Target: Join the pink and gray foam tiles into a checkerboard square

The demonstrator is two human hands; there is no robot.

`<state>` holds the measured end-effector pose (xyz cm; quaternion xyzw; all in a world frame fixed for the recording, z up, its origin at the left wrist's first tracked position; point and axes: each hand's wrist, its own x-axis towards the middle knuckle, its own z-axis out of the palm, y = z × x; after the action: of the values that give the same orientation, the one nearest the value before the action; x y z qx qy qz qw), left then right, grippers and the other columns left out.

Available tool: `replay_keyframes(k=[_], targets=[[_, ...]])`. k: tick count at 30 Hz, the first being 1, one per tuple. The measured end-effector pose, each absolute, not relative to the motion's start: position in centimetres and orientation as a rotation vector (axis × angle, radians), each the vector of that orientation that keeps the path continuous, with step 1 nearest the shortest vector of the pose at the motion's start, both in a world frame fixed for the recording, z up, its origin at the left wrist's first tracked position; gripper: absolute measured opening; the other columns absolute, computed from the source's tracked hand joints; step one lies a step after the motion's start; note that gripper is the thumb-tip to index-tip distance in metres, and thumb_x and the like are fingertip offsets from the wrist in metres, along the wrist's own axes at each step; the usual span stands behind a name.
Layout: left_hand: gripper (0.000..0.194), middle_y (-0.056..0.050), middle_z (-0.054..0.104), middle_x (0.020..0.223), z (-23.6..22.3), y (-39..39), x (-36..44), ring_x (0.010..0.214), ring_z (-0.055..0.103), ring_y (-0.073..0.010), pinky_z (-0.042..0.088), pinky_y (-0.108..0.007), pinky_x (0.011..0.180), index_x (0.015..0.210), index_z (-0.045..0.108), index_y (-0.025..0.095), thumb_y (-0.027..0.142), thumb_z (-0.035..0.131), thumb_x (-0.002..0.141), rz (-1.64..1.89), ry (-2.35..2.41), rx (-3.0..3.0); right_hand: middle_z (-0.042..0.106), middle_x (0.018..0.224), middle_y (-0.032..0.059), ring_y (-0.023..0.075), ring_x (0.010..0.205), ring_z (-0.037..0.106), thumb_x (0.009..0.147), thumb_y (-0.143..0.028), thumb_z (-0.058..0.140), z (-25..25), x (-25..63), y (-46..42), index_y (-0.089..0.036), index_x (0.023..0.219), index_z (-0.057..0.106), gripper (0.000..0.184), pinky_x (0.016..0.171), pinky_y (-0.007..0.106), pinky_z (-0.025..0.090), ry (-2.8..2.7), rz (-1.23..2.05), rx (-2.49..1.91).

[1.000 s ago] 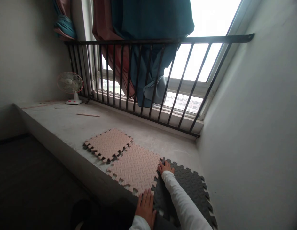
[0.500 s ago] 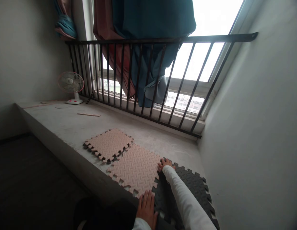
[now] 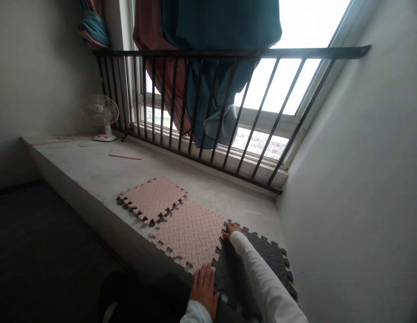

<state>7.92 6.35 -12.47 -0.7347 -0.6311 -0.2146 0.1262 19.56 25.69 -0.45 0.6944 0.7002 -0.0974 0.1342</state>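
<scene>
My left hand (image 3: 204,289) lies flat with its fingers stretched over the near right corner of a pink foam mat tile (image 3: 193,235). Farther off, my right hand (image 3: 233,229) rests with fingers apart on the seam between that tile and a dark grey foam tile (image 3: 267,253). The toothed edges of the two tiles meet along this seam; part of it and of the grey tile is hidden by my right sleeve (image 3: 262,278). To the left, another pink tile (image 3: 156,197) lies over a dark one whose teeth show beneath it, touching or almost touching the middle tile.
The tiles lie on a raised concrete ledge (image 3: 83,163), which drops to a dark floor (image 3: 56,251) on the near side. Black railing (image 3: 195,154) runs along the window behind blue and red curtains (image 3: 221,27). A fan (image 3: 101,112) and a thin wooden strip (image 3: 125,157) stand or lie farther left.
The view has shifted slightly. Both hands stay at the seam, and the fingers of my right hand look a little more drawn together. The tiles look the same.
</scene>
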Motion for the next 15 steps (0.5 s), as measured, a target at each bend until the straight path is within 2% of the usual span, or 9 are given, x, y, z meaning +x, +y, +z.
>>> replay_keyframes(k=[4,10,15], targets=[[0.053,-0.003,0.046,0.126,-11.1,5.9,9.0,0.119,0.035,-0.0225,0.028,-0.042,0.098,0.115,0.051,0.018,0.018,0.042,0.064,-0.659,-1.974,-2.056,0.026,0.136,0.0073,0.0250,0.122,0.023,0.068,-0.043,0.056,-0.7,19.2,24.7,-0.030,0.129,0.024,0.070,0.088,0.049,0.033,1.999,-0.368,2.127],[0.054,-0.004,0.046,0.127,-10.4,5.7,8.7,0.119,0.035,-0.0226,0.030,-0.042,0.098,0.117,0.050,0.018,0.017,0.042,0.064,-0.629,-1.981,-2.100,0.030,0.134,0.0108,0.0254,0.120,0.029,0.062,-0.035,0.064,0.7,17.6,24.7,-0.026,0.132,0.018,0.084,0.090,0.047,0.033,1.918,-0.447,2.196],[0.055,-0.004,0.044,0.128,-11.0,5.8,8.6,0.120,0.034,-0.0225,0.029,-0.043,0.098,0.119,0.047,0.019,0.017,0.042,0.064,-0.628,-1.978,-2.108,0.026,0.135,0.0147,0.0287,0.121,0.030,0.045,-0.040,0.075,0.5,17.6,24.9,-0.026,0.134,0.013,0.109,0.093,0.045,0.030,1.951,-0.556,2.012]])
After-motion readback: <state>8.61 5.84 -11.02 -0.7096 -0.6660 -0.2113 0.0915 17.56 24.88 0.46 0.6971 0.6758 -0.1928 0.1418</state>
